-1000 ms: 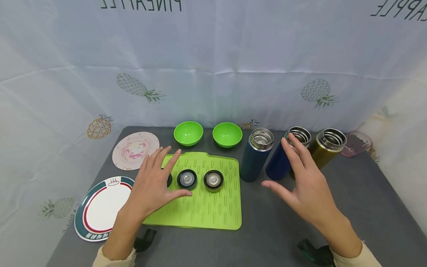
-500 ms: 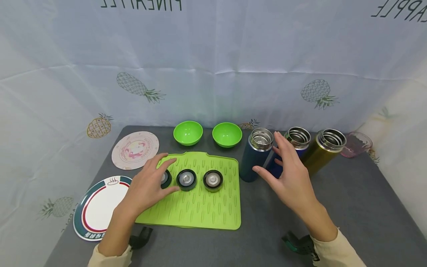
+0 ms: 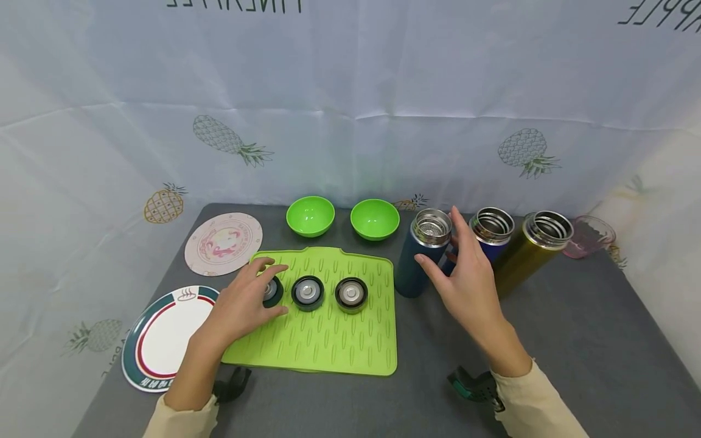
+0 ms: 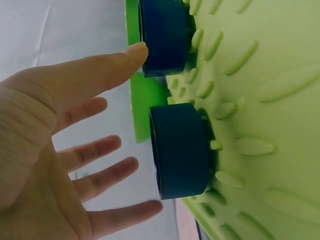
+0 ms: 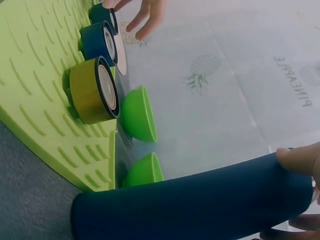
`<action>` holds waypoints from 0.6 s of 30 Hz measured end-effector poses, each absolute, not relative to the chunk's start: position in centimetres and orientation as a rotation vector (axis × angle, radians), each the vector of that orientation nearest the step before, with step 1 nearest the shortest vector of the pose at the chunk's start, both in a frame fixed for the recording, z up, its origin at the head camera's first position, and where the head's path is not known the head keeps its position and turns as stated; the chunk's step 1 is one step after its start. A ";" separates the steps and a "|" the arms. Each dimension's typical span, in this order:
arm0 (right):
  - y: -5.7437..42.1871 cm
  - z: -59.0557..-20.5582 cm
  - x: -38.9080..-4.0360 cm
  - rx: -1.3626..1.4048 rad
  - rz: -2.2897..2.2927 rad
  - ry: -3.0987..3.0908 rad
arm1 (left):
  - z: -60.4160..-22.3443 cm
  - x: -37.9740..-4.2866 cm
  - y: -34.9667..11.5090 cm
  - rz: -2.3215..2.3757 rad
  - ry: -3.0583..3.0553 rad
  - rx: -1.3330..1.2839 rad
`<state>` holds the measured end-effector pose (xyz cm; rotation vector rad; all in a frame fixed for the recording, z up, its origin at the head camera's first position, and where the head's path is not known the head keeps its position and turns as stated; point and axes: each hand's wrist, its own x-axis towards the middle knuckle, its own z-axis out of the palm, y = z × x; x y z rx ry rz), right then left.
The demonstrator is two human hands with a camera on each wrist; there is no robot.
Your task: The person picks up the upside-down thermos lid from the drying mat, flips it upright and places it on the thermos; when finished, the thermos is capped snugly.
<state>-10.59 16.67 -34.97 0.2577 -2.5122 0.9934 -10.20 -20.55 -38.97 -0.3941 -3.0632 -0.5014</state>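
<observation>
A dark teal bottle (image 3: 413, 261) stands upright and lidless on the grey table, right of the green mat (image 3: 339, 347). Around its upper part is my right hand (image 3: 473, 286), thumb at the near side and fingers along the right side. In the right wrist view the thumb tip lies right at the edge of the bottle (image 5: 190, 205). On the mat sit three round lids: a teal lid (image 4: 181, 152), a blue lid (image 3: 308, 294) and an olive lid (image 3: 351, 295). My left hand (image 3: 243, 301) hovers around the teal one, thumb and fingers spread apart.
A blue bottle (image 3: 493, 234) and an olive bottle (image 3: 526, 258) stand open on the right, near a pink clear bowl (image 3: 588, 237). Two green bowls (image 3: 310, 216) sit behind the mat. At left lie a pink round mat (image 3: 223, 244) and a white plate (image 3: 170, 337).
My right hand has moved left from before the blue bottle to the teal bottle, its thumb and fingers drawing closer together. My left hand has lowered slightly and narrowed around the teal lid.
</observation>
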 end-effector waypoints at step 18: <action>16.0 -35.9 -10.9 0.142 1.162 -2.478 | -39.8 -10.5 -21.0 -0.451 -3.105 -0.343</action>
